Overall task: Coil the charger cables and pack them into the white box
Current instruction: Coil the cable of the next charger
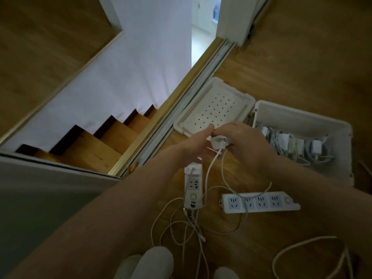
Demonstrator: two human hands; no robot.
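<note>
Your right hand (246,144) curls round the white charger brick (219,142) and your left hand (194,142) pinches its end with narrow fingers, above the floor (281,67) just beside the open white box (302,115). The brick is light and hard, so keep hold there. Its cable (212,165) is thin, limp and probably springy, trailing down to the tangle by the power strips (259,202), so feed it through a loose pinch as you loop it.

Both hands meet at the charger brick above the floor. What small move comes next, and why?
Probably slide the left hand down the cable and start looping it: the right hand grips the charger brick, its cable trails uncoiled to the floor, and the white box stands open.
</note>
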